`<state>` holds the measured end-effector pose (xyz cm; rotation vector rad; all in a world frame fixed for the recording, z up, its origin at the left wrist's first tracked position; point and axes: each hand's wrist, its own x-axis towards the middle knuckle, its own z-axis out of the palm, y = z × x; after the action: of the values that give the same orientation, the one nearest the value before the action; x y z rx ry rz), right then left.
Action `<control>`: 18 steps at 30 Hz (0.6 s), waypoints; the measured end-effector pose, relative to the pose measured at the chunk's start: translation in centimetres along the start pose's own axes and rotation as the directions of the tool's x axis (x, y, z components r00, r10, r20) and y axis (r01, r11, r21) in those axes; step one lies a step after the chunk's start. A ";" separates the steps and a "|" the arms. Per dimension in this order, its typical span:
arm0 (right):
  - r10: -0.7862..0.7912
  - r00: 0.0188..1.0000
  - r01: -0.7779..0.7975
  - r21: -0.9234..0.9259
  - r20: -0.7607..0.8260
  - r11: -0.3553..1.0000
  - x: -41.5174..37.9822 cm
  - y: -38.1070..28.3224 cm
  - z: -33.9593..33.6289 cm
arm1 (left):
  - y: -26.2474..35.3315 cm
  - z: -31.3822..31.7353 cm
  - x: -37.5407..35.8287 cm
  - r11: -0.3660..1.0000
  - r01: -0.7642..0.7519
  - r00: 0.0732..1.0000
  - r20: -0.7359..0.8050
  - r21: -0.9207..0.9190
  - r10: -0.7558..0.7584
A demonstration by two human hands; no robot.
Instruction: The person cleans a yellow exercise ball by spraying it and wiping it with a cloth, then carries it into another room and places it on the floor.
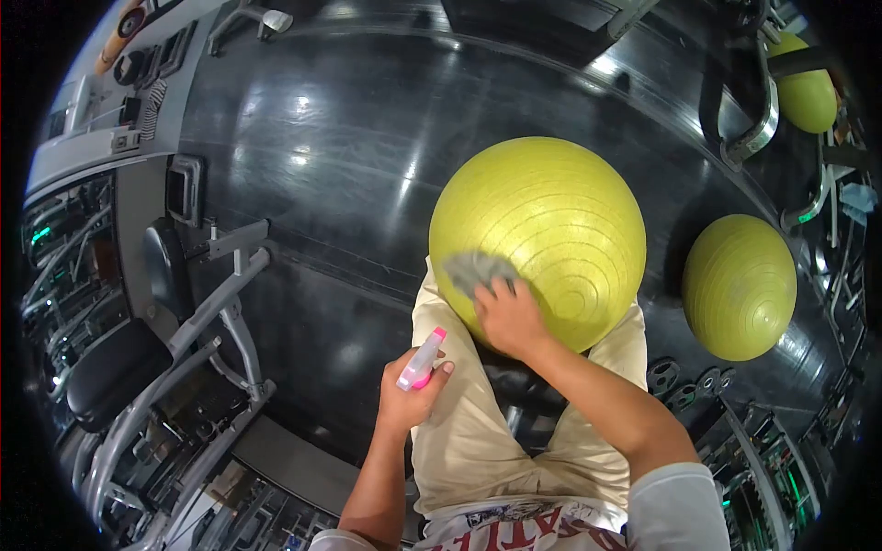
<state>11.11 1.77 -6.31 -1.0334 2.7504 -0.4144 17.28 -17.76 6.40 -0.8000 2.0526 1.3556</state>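
Note:
A large yellow-green exercise ball (551, 202) rests between my knees. My right hand (510, 317) presses a grey cloth (480, 269) against the ball's near left side, fingers closed on the cloth. Over my left thigh, my left hand (411, 390) is wrapped around a spray bottle with a white and pink spray head (423, 360). Its pink nozzle tip points up and away from me. Most of the bottle's body is hidden by the hand.
A second yellow-green ball (740, 289) sits on the dark floor at right, and a third ball (808, 92) is among gym frames at upper right. A padded exercise machine (119, 367) stands at left. Weight plates (680, 397) are on a rack at lower right.

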 end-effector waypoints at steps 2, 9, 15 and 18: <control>-0.081 0.991 0.078 0.031 0.102 0.996 -4.3 -0.5 -0.5 | -0.1 -0.4 0.5 0.998 -0.003 1.000 -0.004 -0.059 0.002; -0.147 0.838 0.097 0.123 0.526 0.988 -14.7 0.2 -3.0 | -1.5 -0.5 -0.2 0.984 -0.172 0.985 -0.013 -0.042 0.172; 0.293 0.949 -0.282 0.107 -0.115 0.954 0.2 4.3 -10.0 | -1.2 0.1 -0.5 0.984 -0.172 0.985 0.001 -0.036 0.172; 0.400 0.875 -0.353 0.205 -0.274 0.913 8.4 9.7 -9.7 | -1.2 0.2 -0.7 0.987 -0.145 0.989 -0.013 -0.062 0.145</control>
<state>-3.67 5.10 -0.73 -0.4000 3.0386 -0.7595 18.62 -17.82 6.09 -0.6948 2.1195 1.5045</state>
